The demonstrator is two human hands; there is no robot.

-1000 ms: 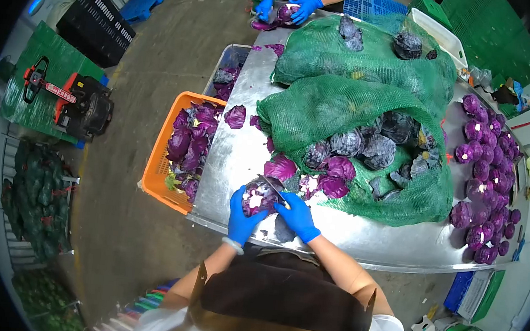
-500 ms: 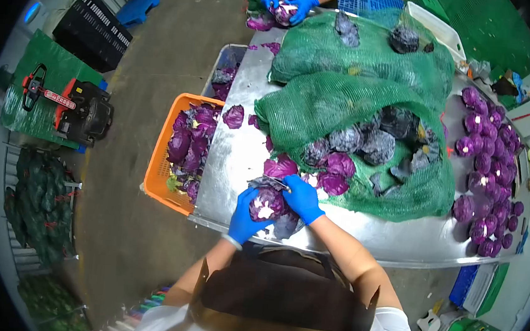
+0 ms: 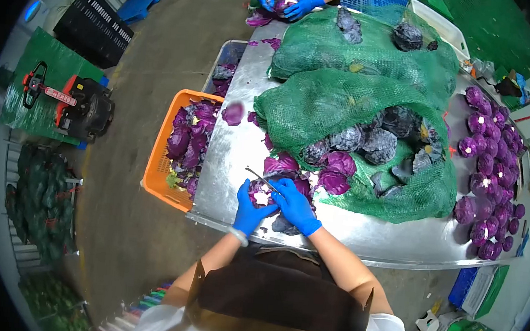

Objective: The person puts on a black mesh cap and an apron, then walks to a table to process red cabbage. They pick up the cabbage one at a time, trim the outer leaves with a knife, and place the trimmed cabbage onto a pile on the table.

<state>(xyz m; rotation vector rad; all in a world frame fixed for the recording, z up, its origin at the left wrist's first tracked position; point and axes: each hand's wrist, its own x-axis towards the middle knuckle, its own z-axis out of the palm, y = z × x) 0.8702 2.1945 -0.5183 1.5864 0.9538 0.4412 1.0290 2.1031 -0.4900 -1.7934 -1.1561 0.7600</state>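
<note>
Near the front edge of the metal table, my left hand (image 3: 249, 211) in a blue glove is closed around the left side of a red cabbage (image 3: 262, 197), whose pale cut stem faces up. My gloved right hand (image 3: 295, 207) grips a slim knife (image 3: 258, 176); its blade points left above the cabbage. The knife's handle is hidden in the fingers. A dark outer leaf (image 3: 285, 226) lies beneath my right wrist. Loose purple leaves (image 3: 334, 183) are strewn just beyond my hands, beside the opened green mesh sack (image 3: 320, 107) of untrimmed cabbages.
An orange crate (image 3: 159, 166) of leaves stands against the table's left side, a grey bin (image 3: 224, 55) behind it. Trimmed cabbages (image 3: 484, 183) cover the table's right end. Across the table a co-worker's gloved hands (image 3: 304, 6) handle another cabbage. A pallet jack (image 3: 84, 112) stands left.
My right hand has moved slightly down and left, and the knife blade now shows above the cabbage. The dark leaf at the cabbage's far side no longer shows there.
</note>
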